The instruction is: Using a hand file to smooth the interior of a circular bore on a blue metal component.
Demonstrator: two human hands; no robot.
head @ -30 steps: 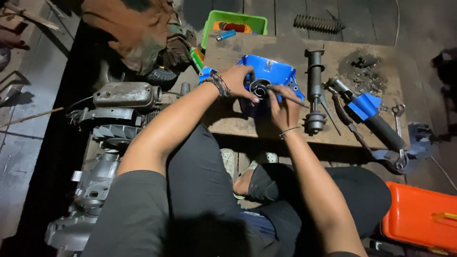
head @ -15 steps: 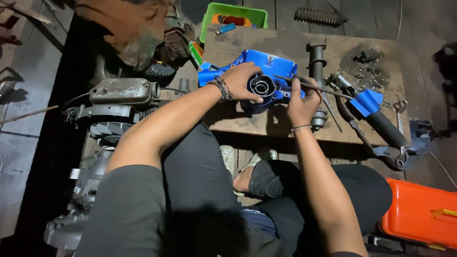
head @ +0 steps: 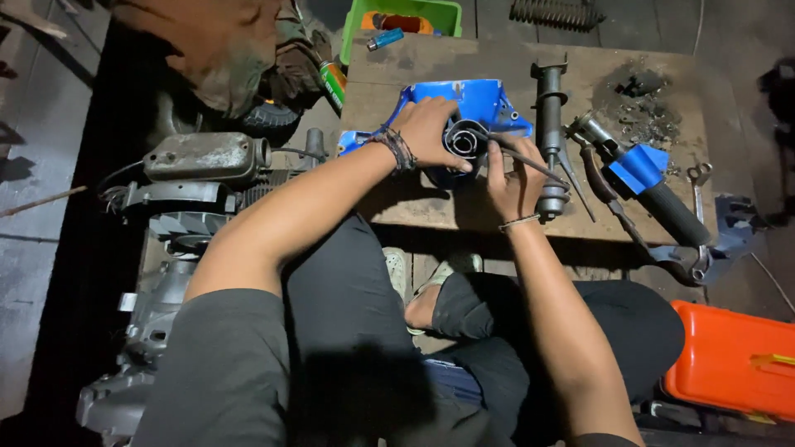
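Setting: low wooden board (head: 431, 211) on the floor, the person seated cross-legged at its near edge.
Blue part: painted blue metal housing (head: 489, 99) lies on the board's far-left area, a round dark tube opening (head: 465, 141) at its near side.
Left hand: left hand (head: 431, 132) lies over the housing just left of the tube opening, fingers curled round it and holding it down.
Right hand: right hand (head: 515, 178) sits just right of the opening, fingers pinched narrow on a thin dark rod (head: 530, 161) whose tip reaches the tube's mouth.
Step in hand: by the look of it, working the rod's tip at or into the tube while the housing is braced.
Next move: would seem to call for a steady left grip and a rod kept in line with the bore.
Nearby right: upright dark shaft (head: 550, 124), blue-collared handle (head: 654, 186), loose small hardware (head: 642, 112).
Far edge: green tray (head: 356, 33), coil spring (head: 556, 12).
Left of board: grey engine block (head: 203, 157).
Near right: orange case (head: 733, 356).
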